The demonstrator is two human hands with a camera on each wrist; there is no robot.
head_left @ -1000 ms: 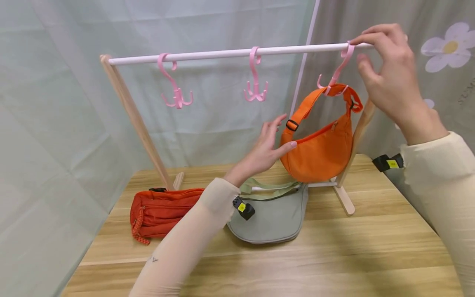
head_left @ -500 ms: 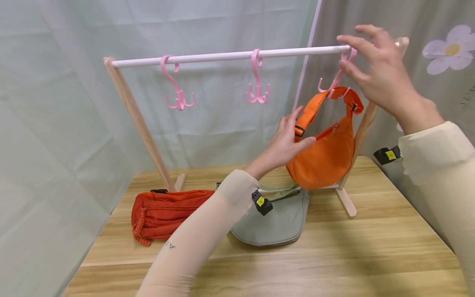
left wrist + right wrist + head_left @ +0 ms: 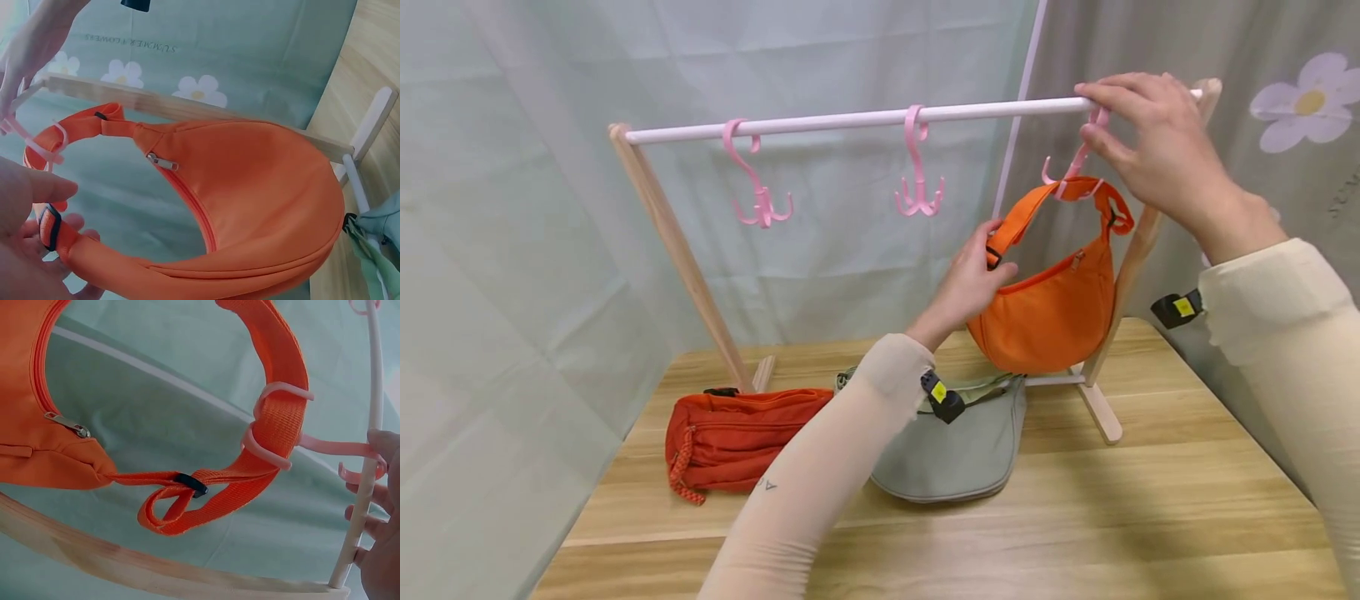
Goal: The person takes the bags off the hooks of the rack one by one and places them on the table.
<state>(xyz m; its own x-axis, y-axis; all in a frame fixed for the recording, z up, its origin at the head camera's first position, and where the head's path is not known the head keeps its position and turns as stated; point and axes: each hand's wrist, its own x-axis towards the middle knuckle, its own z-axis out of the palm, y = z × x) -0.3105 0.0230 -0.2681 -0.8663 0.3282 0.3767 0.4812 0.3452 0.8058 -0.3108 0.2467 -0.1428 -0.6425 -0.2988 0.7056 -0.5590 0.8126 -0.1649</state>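
An orange crescent-shaped shoulder bag [image 3: 1048, 321] hangs by its strap from the rightmost pink hook [image 3: 325, 447] on the white rod [image 3: 820, 121]. Two of the hook's prongs go round the strap. My right hand [image 3: 1165, 146] grips the top of this hook where it crosses the rod; its thumb is at the hook and its fingers reach behind the rod. My left hand [image 3: 966, 287] holds the strap beside its black buckle [image 3: 50, 228], fingertips behind the webbing and thumb standing off from it. The bag's zipper pull [image 3: 162, 161] lies at the strap's other end.
Two more pink hooks, a left hook [image 3: 756, 179] and a middle hook [image 3: 917, 162], hang bare on the rod. Wooden legs [image 3: 677, 250] carry the rack on the wooden table [image 3: 1112, 517]. A red waist pack [image 3: 730, 442] and a grey-green bag [image 3: 955, 462] lie below.
My right hand came off the rod, shifted left and closed at the hook's top. My left hand moved right to the strap, and its fingers have curled behind it.
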